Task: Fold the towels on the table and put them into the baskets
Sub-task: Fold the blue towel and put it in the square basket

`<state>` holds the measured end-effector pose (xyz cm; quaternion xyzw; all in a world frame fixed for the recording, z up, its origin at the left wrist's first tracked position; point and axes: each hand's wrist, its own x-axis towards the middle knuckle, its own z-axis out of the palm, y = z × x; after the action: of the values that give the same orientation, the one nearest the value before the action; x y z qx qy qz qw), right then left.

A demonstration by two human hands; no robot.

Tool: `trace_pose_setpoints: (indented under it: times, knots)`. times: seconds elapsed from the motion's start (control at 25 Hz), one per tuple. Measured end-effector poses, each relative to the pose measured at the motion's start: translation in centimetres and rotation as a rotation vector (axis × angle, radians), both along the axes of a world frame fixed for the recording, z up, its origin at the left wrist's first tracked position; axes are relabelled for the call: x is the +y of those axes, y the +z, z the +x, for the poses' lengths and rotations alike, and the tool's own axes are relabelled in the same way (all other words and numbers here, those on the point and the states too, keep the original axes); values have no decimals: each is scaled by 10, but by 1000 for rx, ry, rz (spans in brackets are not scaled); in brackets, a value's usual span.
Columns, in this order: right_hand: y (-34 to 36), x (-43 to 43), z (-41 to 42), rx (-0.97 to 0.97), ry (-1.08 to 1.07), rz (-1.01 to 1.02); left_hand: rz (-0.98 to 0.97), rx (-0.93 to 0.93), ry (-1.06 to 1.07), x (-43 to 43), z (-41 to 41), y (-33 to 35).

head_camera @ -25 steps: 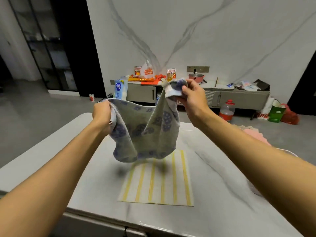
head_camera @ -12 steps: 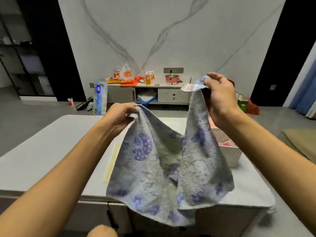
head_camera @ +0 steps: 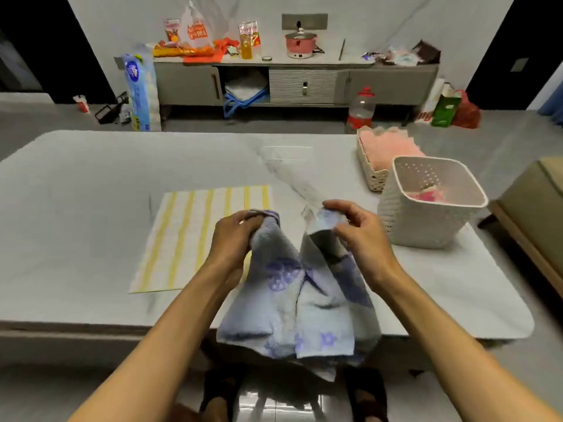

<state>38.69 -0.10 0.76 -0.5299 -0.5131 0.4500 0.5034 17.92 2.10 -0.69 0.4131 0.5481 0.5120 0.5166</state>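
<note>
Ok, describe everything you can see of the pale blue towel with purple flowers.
The pale blue terry towel with purple flower prints hangs creased and not yet folded, its two upper corners bunched, one in the left hand, one pinched by the right hand. It sags between them and its lower edge drops past the near edge of the grey table.

Both hands — left hand [head_camera: 236,236], right hand [head_camera: 355,229] — grip a blue flowered towel [head_camera: 300,303] hanging over the table's [head_camera: 91,184] near edge; baskets [head_camera: 426,205] stand far right.
</note>
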Motion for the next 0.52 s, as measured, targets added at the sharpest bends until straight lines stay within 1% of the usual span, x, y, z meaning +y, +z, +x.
trace_pose_setpoints:
  times: [0.04, 0.08, 0.12, 0.2, 0.24, 0.36, 0.4, 0.44, 0.52]
  knots:
    - [-23, 3, -4, -25, 71, -17, -5, 3, 19, 3, 2, -16]
    - [-42, 5, -8, -82, 110, 10, -14, 1, 42, 6, 2, -29]
    - [-57, 9, -9, -184, 126, 68, -26, -15, 72, 10, 1, -38]
    - [-64, 15, -7, -435, 107, 225, -65, -89, 146, 18, -3, -42]
    - [-63, 16, -5, -531, 101, 316, -70, -89, 186, 21, -5, -39]
    - [-42, 12, -5, -713, 100, 540, 23, 61, 206, 26, -9, -26]
    - [-36, 11, -6, -747, 138, 573, 72, 130, 189, 26, -9, -24]
    - [-30, 9, -10, -737, 191, 574, 132, 215, 148, 24, -9, -22]
    - [-22, 5, -16, -597, 370, 500, 225, 386, 19, 17, -6, -22]
